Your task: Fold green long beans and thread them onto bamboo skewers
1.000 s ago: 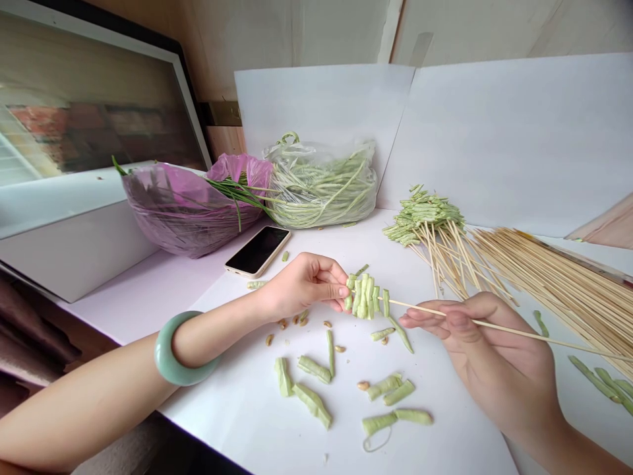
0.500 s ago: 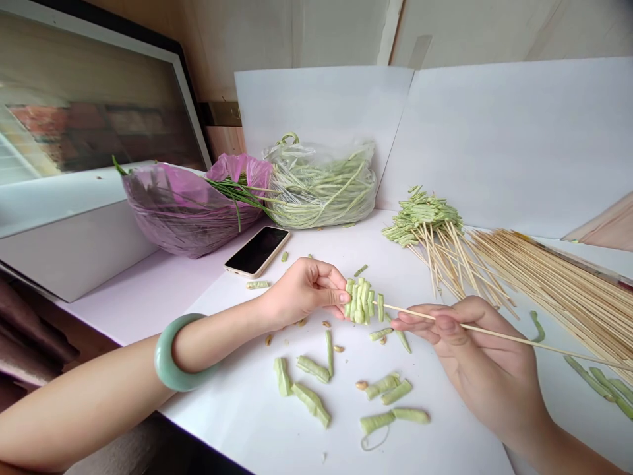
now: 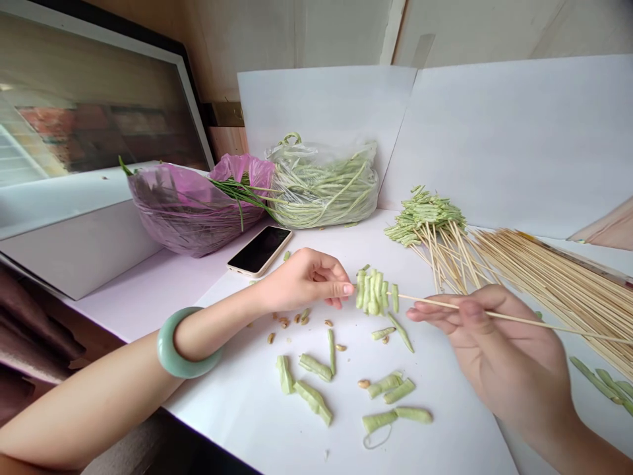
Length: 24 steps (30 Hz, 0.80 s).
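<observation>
My right hand [image 3: 504, 356] holds a thin bamboo skewer [image 3: 445, 304] between thumb and fingers, its blunt end running off to the right. Short pieces of green long bean [image 3: 372, 293] are threaded crosswise near the far end, with one piece [image 3: 394, 298] slightly apart from the bunch. My left hand [image 3: 316, 280], a green bangle [image 3: 171, 343] on its wrist, pinches the skewer's tip just left of the bean pieces. Loose bean pieces [image 3: 312, 401] and small brown seeds [image 3: 283, 322] lie on the white tabletop [image 3: 257, 422] below.
Finished bean skewers [image 3: 428, 214] are piled at the back right, beside many bare skewers [image 3: 554, 284]. A clear bag of long beans [image 3: 326, 188], a purple bag of greens [image 3: 192, 211] and a phone [image 3: 260, 251] stand or lie further back. More bean strips [image 3: 596, 381] are at far right.
The skewer with its bean pieces has moved right and slightly up. My left fingers have shifted from the bean pieces to the skewer's tip; my right hand has moved right.
</observation>
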Available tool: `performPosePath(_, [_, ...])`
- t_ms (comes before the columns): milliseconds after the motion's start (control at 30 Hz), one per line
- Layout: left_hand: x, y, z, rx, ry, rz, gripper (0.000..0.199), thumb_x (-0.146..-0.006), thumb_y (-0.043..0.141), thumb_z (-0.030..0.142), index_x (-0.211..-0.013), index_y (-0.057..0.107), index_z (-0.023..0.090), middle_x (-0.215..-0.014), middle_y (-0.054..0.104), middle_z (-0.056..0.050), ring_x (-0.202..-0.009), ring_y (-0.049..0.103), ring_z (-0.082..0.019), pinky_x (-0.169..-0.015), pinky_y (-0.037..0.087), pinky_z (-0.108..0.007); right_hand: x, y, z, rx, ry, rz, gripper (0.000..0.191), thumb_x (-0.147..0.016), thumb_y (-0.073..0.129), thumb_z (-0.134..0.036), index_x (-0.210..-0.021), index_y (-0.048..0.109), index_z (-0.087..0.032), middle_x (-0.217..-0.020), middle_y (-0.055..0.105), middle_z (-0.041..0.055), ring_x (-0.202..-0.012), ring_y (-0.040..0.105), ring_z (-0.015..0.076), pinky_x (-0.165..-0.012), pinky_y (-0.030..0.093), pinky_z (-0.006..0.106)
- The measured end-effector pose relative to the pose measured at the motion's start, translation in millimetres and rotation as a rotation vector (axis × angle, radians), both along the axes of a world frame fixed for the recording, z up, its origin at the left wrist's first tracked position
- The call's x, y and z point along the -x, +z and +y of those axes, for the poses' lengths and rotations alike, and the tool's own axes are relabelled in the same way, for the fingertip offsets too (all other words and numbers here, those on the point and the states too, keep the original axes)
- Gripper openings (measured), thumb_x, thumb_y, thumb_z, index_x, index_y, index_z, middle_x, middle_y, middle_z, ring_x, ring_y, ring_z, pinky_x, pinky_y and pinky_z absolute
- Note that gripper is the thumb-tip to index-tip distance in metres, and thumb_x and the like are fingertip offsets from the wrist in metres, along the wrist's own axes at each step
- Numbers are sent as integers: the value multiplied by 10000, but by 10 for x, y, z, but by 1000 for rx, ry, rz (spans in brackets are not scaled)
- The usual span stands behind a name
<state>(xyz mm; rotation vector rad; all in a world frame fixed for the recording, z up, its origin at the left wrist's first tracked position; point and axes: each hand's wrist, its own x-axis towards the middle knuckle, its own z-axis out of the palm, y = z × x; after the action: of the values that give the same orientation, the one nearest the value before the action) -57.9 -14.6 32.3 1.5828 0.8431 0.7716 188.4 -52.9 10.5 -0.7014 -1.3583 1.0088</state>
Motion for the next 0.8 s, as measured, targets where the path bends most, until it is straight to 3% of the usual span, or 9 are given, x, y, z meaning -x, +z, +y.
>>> performPosePath(67, [58, 72, -9, -101, -78, 194, 284, -772, 701, 377, -680, 617, 122, -590, 608, -9, -541, 573, -111, -528, 451, -217, -40, 60, 30, -19, -56, 37, 107, -843, 671, -310, -772, 626, -243, -768, 756, 7, -710, 732, 191, -757, 606, 364])
performPosePath(133, [93, 117, -30, -173, -265, 327, 267, -749, 728, 345, -642, 611, 130, -558, 572, 14, -511, 505, -90, -497, 391, -199, -72, 108, 54, -25, -105, 59, 119, -815, 699, -322, -756, 627, -248, -731, 752, -3, -683, 723, 180, -751, 601, 341])
performPosePath(233, [101, 110, -59, -226, -472, 421, 180, -711, 766, 290, -702, 663, 143, -592, 594, 13, -559, 522, -102, -537, 402, -196, -92, 134, 66, -3, -138, 68, 143, -785, 726, -342, -738, 626, -251, -709, 746, -12, -664, 717, 176, -747, 596, 320])
performPosePath(467, [83, 88, -119, -209, -655, 545, 154, -676, 765, 113, -820, 718, 138, -730, 683, -38, -629, 602, -134, -581, 456, -200, -89, 45, 61, -11, -91, 23, 99, -858, 648, -306, -774, 636, -256, -748, 743, -12, -691, 719, 175, -758, 594, 318])
performPosePath(633, [96, 165, -142, -284, -624, 610, 138, -693, 700, 50, -812, 706, 122, -711, 679, -41, -623, 617, -129, -578, 462, -190, -112, 3, 82, -31, -58, 17, 96, -874, 627, -283, -787, 637, -243, -763, 748, -1, -699, 723, 175, -767, 596, 309])
performPosePath(800, [97, 174, -80, -343, -312, 451, 95, -734, 669, 92, -827, 675, 107, -743, 670, -44, -664, 620, -118, -595, 485, -183, -97, 1, 95, -31, -36, 9, 106, -874, 621, -272, -779, 635, -226, -768, 756, 30, -711, 729, 181, -764, 596, 300])
